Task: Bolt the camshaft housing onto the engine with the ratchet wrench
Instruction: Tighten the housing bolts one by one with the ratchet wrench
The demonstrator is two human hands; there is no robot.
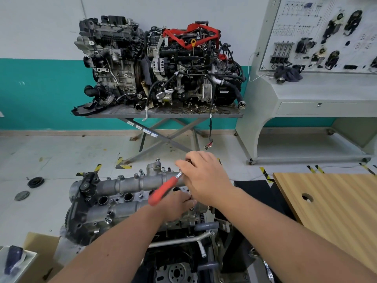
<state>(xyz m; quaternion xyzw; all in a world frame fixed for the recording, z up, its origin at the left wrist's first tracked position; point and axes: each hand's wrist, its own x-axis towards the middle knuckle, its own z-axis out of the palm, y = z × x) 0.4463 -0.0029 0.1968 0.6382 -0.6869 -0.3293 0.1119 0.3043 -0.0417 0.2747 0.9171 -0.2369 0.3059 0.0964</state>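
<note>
A person is looking down at an engine standing just in front of them, seen from a head-worn camera with both bare forearms reaching forward into view. On top of the engine, the grey metal camshaft housing is lying lengthwise from left to right, with round openings along its middle and several bolts standing up along its far edge.

The right hand is curling its fingers over the head end of a ratchet wrench, which is sitting at the right part of the housing. The wrench's red handle is slanting down and toward the left, ending just above the left hand. The left hand is resting on the near right side of the housing, fingers bent; whether it is gripping anything cannot be told, since the wrench handle and the right wrist are covering its fingertips. The two hands are lying close together, the right one farther away.

Beyond, two larger engines are sitting on a scissor-legged metal counter against a white and teal wall. At the right, a wooden counter with a round hole is showing, and behind it a pale display board is carrying mounted car parts. A cardboard box is lying at the lower left.
</note>
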